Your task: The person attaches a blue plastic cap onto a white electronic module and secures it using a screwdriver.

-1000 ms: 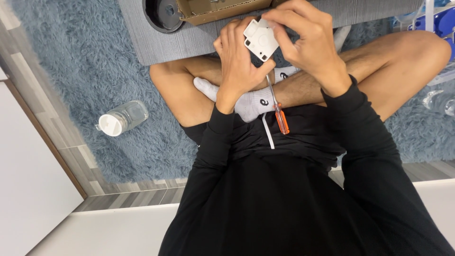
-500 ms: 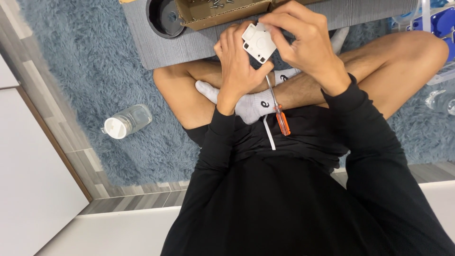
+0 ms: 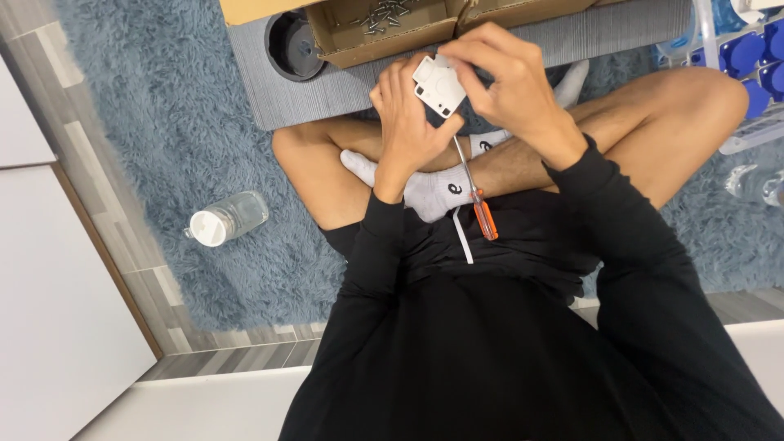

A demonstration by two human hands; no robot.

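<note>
Lying on its side far left on the shaggy blue-grey rug (image 3: 122, 98), a clear plastic bottle (image 3: 229, 219) with a white cap, well apart from both hands. Further right, near the top edge, a round black lid or cup (image 3: 292, 45) on a grey ribbed mat (image 3: 327, 90), touching an open cardboard box (image 3: 384, 28) with a heap of small screws (image 3: 384, 15) inside.

Sitting cross-legged behind the mat, bare legs folded, white socks (image 3: 433, 192) showing. Holding, in the middle, a small white plastic module (image 3: 439, 86), flat and roughly square, raised above the crossed ankles and just in front of the box. Left hand (image 3: 408, 122) wrapped around its left side and underneath, fingers curled and grasping it. Right hand (image 3: 510, 90) closed over its top right corner, fingertips pinching the edge; exact contact partly hidden by the knuckles.

Probably light and stiff, with a smooth shell that may slip, so better gripped by the side edges, not by the face with small holes.

Resting below on the lap, an orange-handled screwdriver (image 3: 476, 192), untouched. Far right, a clear rack with blue round parts (image 3: 747, 53).
</note>
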